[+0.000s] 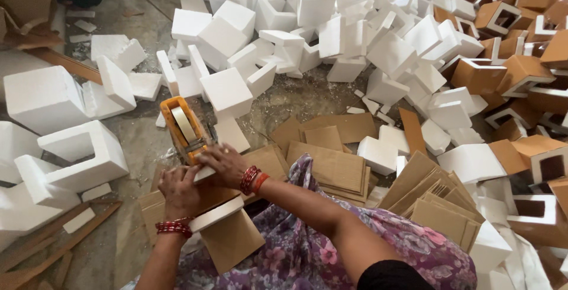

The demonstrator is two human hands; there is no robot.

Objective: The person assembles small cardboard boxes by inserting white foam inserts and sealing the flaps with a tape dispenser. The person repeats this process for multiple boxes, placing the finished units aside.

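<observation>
My left hand [179, 192] presses down on a white foam piece [216, 213] partly wrapped in brown cardboard [232, 239], which rests on my lap. My right hand [222, 163] reaches across and lies on the top edge of the same piece, next to an orange tape dispenser [184, 129] that stands at its far end. Both wrists wear red bangles. Whether the right hand grips the dispenser's handle is hidden by its fingers.
A big heap of white foam corner blocks [331, 23] fills the floor ahead. Blocks covered in brown cardboard [515, 71] pile up at the right. Flat cardboard sheets [331, 163] lie stacked in front of me. Larger foam blocks [65, 154] sit at the left.
</observation>
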